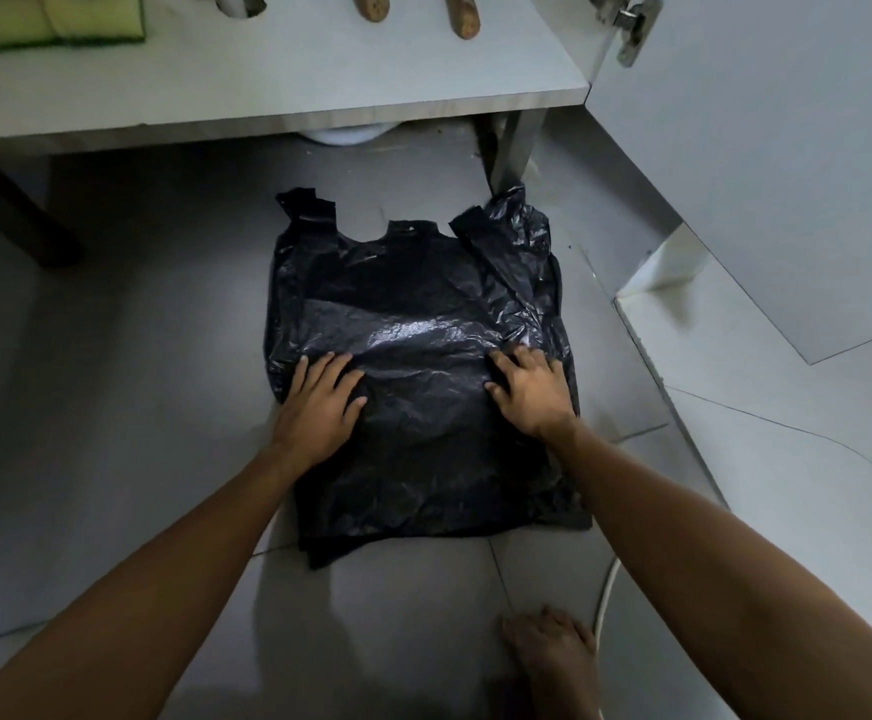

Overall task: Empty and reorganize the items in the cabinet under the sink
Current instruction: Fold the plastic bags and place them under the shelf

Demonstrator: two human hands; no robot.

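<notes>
Below, on the grey tiled floor, left hand flat, palm down, fingers straight and spread, pressing the left edge of a black plastic bag; nothing gripped. Forearm running in from the lower left corner. Right hand likewise flat on the bag's right edge, fingers spread and a little bent, pressing rather than clutching; forearm in from the lower right.

One bag, two hands, one bare foot near the bottom edge, beside a white cord.

Bag spread flat in front of the open cabinet, long axis running away from the person, two handles and the open mouth pointing toward the cabinet base, closed bottom nearest the person. Right handle crumpled against a metal cabinet leg.

On the cabinet base: at left a green sponge; further right two wooden handles. Far right, an open white door with one hinge.
</notes>
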